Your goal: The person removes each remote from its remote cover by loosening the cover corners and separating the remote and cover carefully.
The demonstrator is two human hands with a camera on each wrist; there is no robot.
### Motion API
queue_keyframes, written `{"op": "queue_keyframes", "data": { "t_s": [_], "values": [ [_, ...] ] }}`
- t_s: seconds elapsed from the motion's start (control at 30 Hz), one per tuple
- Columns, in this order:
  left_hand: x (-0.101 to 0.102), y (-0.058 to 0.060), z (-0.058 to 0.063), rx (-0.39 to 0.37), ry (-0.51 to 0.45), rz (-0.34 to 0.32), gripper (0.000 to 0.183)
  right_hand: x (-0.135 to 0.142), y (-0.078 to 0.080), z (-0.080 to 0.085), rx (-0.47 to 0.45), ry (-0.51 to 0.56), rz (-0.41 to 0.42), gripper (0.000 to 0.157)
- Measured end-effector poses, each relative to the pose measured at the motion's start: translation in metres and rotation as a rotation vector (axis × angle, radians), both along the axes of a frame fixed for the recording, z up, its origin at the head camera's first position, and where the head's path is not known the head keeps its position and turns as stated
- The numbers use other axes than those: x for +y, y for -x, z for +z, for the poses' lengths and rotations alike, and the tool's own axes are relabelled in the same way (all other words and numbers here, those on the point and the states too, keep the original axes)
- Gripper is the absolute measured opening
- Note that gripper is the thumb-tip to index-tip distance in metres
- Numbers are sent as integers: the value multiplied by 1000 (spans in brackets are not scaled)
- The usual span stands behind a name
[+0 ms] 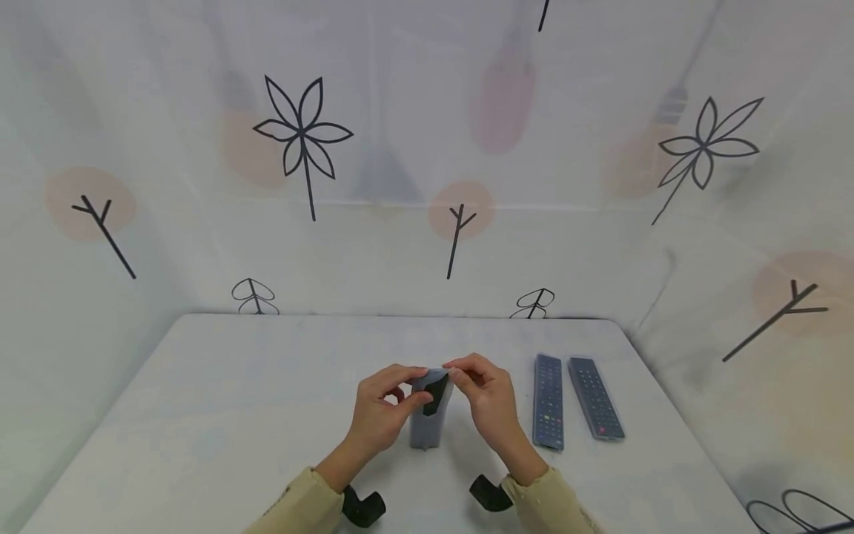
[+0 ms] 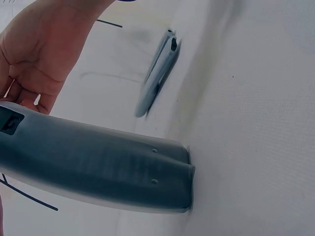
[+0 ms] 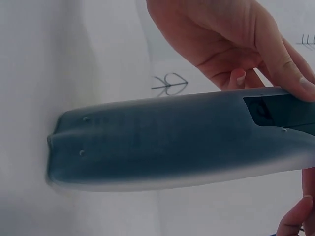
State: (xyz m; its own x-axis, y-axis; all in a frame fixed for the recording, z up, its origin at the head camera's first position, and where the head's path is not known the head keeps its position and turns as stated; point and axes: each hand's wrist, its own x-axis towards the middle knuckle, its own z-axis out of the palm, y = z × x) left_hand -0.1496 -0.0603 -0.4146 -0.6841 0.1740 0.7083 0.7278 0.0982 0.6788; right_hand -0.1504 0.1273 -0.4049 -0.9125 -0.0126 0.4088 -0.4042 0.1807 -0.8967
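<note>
A remote control (image 1: 425, 432) in a bluish translucent cover stands upright, its lower end on the white table and its back towards me. Near its top, a dark cut-out shows in the cover. My left hand (image 1: 379, 409) pinches the upper left edge, thumb beside the cut-out. With thumb and forefinger, my right hand (image 1: 492, 400) pinches the cover's top right corner. The right wrist view shows the cover (image 3: 162, 140) close up, with small raised dots near its lower end. From the left wrist view, the fingertips at the top are mostly out of frame.
Two more remote controls lie buttons up on the right of the table, one upright in view (image 1: 548, 400) and one slanted (image 1: 596, 398). A patterned white cloth (image 1: 373, 252) hangs behind and along the sides. Black wrist mounts (image 1: 363, 508) sit at both cuffs.
</note>
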Motion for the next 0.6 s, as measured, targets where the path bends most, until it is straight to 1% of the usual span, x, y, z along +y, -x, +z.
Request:
{"op": "queue_keyframes", "data": {
  "t_s": [0.2,0.4,0.6],
  "values": [
    [-3,-2,6,33,10,-13,35,-1,1,-2,-65,41,31,9],
    [-3,-1,7,41,11,-24,36,-1,2,-3,-95,63,46,11],
    [-3,-2,8,28,18,-26,35,-3,2,-4,-144,100,58,12]
  ]
}}
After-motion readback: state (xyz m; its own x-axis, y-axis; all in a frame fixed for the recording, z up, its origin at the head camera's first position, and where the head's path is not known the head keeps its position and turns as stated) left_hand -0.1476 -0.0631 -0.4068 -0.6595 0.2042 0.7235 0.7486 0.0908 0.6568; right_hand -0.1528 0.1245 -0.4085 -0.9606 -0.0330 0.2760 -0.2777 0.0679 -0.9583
